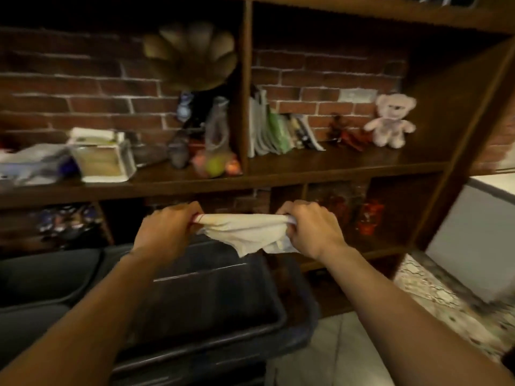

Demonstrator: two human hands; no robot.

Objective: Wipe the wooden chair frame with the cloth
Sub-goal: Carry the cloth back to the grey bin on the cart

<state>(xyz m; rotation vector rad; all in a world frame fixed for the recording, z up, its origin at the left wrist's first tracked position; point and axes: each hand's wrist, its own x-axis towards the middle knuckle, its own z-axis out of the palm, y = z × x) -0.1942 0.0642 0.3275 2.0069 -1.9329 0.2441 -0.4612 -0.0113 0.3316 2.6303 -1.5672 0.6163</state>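
Note:
A cream-white cloth with a thin red edge is stretched between my two hands in the middle of the view. My left hand grips its left end and my right hand grips its right end, both fists closed. The cloth's lower part hangs loose and crumpled below the hands. Under my arms is a dark cushioned seat with a dark rounded rim. I cannot tell whether any wooden chair frame is in view.
A dark wooden shelf unit stands just ahead against a brick wall, holding boxes, a bag of fruit, books and a pink teddy bear. A white appliance stands at right on patterned floor.

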